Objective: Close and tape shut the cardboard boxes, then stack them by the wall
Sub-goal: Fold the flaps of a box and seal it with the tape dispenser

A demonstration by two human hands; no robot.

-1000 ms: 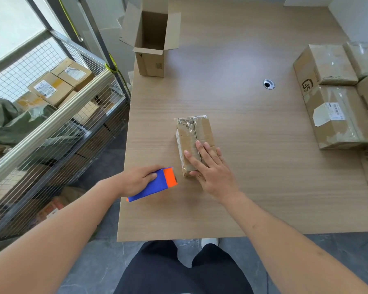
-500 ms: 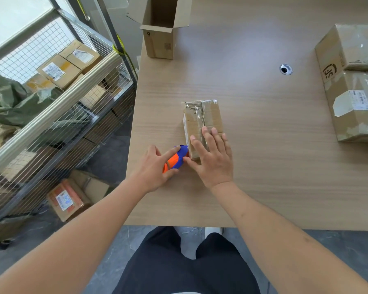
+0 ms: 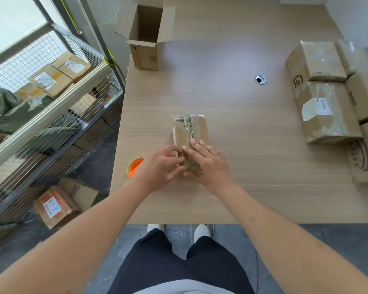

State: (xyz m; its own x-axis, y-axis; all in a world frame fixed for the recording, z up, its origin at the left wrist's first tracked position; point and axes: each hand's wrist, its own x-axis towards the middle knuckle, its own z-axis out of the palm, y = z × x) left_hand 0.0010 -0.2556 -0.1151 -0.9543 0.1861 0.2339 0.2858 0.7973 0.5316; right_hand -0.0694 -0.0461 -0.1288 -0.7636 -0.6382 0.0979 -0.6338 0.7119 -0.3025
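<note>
A small cardboard box (image 3: 197, 128), wrapped in clear tape, lies in the middle of the wooden table (image 3: 253, 170). My right hand (image 3: 206, 164) presses down on its near end, fingers over the top and thumb at the side. My left hand (image 3: 159, 166) is against the box's near left corner and grips an orange and blue tape dispenser (image 3: 134, 166); only its orange end and a sliver of blue show. An open, upright box (image 3: 146, 58) with raised flaps stands at the table's far left edge.
Several taped boxes (image 3: 325, 111) are piled along the table's right side. A cable hole (image 3: 260, 79) sits in the tabletop. A wire cage cart (image 3: 51, 115) holding parcels stands to the left, with more boxes (image 3: 55, 205) on the floor beneath.
My left hand has brought the tape dispenser from the table's left edge to the box's near left corner. My right hand has stayed on the box's near end.
</note>
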